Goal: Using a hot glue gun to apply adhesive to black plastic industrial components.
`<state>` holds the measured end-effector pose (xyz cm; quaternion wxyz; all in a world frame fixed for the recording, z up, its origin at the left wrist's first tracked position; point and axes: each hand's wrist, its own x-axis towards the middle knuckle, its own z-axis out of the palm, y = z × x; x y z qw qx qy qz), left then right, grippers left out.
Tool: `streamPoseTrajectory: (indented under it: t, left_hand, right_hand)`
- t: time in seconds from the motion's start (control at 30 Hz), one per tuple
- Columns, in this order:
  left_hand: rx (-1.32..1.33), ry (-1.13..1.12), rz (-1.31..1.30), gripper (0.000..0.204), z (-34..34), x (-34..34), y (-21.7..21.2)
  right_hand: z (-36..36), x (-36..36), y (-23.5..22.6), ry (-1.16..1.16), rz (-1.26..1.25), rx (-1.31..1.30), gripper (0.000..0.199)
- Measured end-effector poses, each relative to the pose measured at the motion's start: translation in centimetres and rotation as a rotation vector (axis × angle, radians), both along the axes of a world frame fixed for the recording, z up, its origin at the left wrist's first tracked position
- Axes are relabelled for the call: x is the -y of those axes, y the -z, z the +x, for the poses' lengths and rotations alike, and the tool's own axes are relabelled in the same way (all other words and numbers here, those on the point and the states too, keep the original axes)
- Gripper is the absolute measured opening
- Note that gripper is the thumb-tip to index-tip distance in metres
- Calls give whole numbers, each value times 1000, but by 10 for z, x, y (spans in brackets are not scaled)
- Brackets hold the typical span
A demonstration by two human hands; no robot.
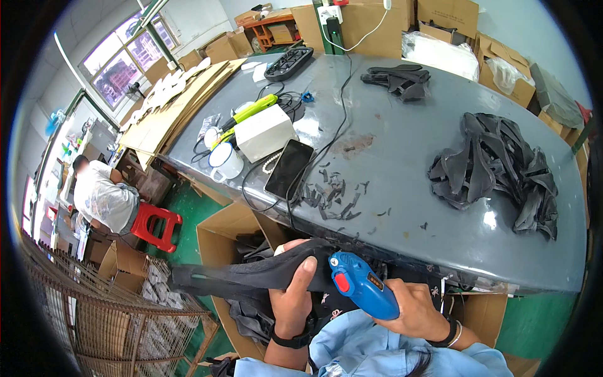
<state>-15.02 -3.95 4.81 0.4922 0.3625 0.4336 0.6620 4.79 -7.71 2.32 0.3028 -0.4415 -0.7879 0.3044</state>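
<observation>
Left hand (pixel 291 303), thumb upward, tight round dark fabric (pixel 251 273); right hand (pixel 417 311) round blue tool (pixel 370 294).

- Dark grey fabric piece (pixel 235 274): long, narrow, limp, with layers lying one over another; stretches across the lower centre of the frame, left end blurred and reaching toward the lower left. Pinched toward the right end by the left hand (pixel 294 298), thumb on top.
- Blue handheld tool (pixel 370 294): rounded body, red button near the head; slants down rightward, lower frame, right of centre. Gripped by the right hand (pixel 419 312), head just beside the fabric's right end; contact unclear.
</observation>
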Motion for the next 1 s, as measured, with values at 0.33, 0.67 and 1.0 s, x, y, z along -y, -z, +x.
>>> streamPoseTrajectory:
  t: [0.33, 0.67, 1.0]
  left_hand:
    - [-530, 353, -151, 25, -38, -7, -15]
    - [-485, 402, 72, 32, -15, -11, 26]
    - [-535, 416, 19, 22, -1, -4, 58]
  right_hand:
    - [3, 3, -1, -6, 163, 126, 50]
    - [-1, 3, -6, -103, 38, -25, 57]
    - [-10, -10, -27, -141, -37, -156, 56]
